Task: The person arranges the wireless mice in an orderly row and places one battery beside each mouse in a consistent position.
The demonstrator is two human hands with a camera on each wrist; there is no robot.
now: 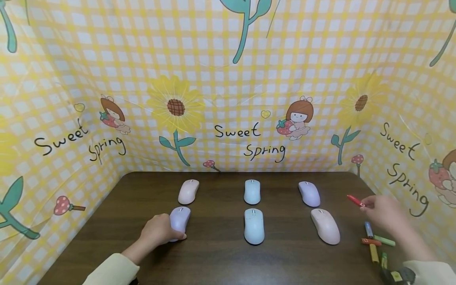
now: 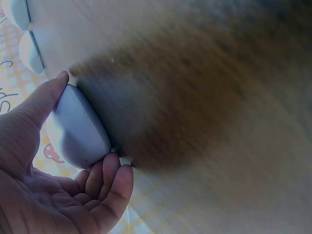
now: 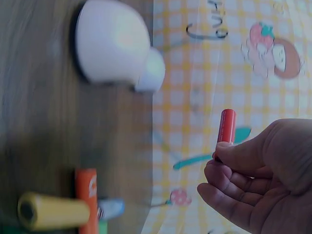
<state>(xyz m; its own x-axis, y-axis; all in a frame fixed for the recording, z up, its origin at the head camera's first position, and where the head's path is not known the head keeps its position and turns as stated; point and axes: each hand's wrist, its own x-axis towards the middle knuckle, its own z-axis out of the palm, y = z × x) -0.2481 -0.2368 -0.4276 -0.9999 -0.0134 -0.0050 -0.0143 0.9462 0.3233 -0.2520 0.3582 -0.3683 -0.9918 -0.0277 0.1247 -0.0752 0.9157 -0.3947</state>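
My left hand point(image 1: 158, 229) grips a lavender computer mouse point(image 1: 181, 217) at the front left of the table. In the left wrist view, the thumb lies at one end of that mouse point(image 2: 80, 129) and curled fingers touch the other end. Above the table's right side, my right hand point(image 1: 382, 211) pinches a slim red battery point(image 1: 354, 200) between thumb and fingers. The right wrist view shows this battery point(image 3: 227, 126) sticking up from the fingertips. Below that hand lie several coloured batteries, among them an orange one point(image 1: 371, 241), a blue one point(image 1: 368, 229) and a yellow one point(image 1: 374, 253).
Other mice stand in two rows: pink point(image 1: 188, 192), light blue point(image 1: 252, 192) and lavender point(image 1: 309, 194) at the back, light blue point(image 1: 254, 226) and pink point(image 1: 325, 226) in front. A dark object point(image 1: 397, 275) sits by the right sleeve. Checked cloth point(image 1: 228, 87) walls the dark wooden table point(image 1: 217, 257).
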